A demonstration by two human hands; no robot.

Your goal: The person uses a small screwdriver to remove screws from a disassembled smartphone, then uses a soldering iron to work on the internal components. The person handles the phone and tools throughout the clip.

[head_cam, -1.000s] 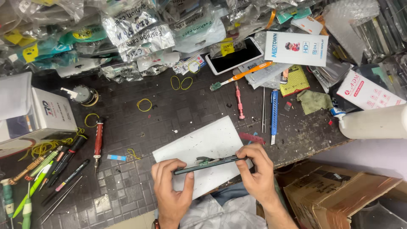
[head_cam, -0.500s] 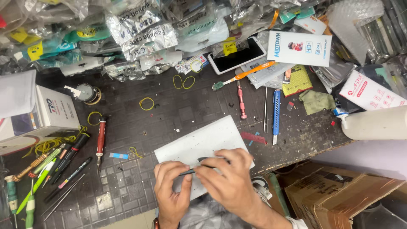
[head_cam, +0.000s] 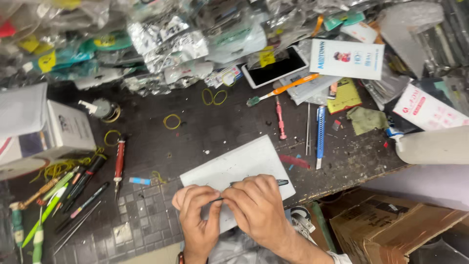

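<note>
While both hands are held low over the bench edge, a thin dark strip (head_cam: 282, 182) is gripped between them above a white board (head_cam: 229, 168). The left hand (head_cam: 197, 220) is closed, its fingertips pinched on the strip's near end. The right hand (head_cam: 257, 208) is laid across the strip's middle, fingers curled over it and pressed down; only the far tip of the strip is seen past the knuckles. Whether the strip touches the board cannot be told.

The board is laid tilted on the dark bench (head_cam: 205, 127), one corner over the edge. A red screwdriver (head_cam: 118, 162) is noted well left of the hands, with green and black pens (head_cam: 63, 188) beyond it. A blue cutter (head_cam: 320, 132) and tweezers (head_cam: 308, 128) are set side by side right of the board, a small red driver (head_cam: 280, 118) just left of them. An orange toothbrush (head_cam: 283, 90) and a phone (head_cam: 273, 67) are seen farther back. Yellow rubber bands (head_cam: 171, 121) are scattered mid-bench. A cardboard box (head_cam: 391, 225) is seen below the bench, right.
</note>
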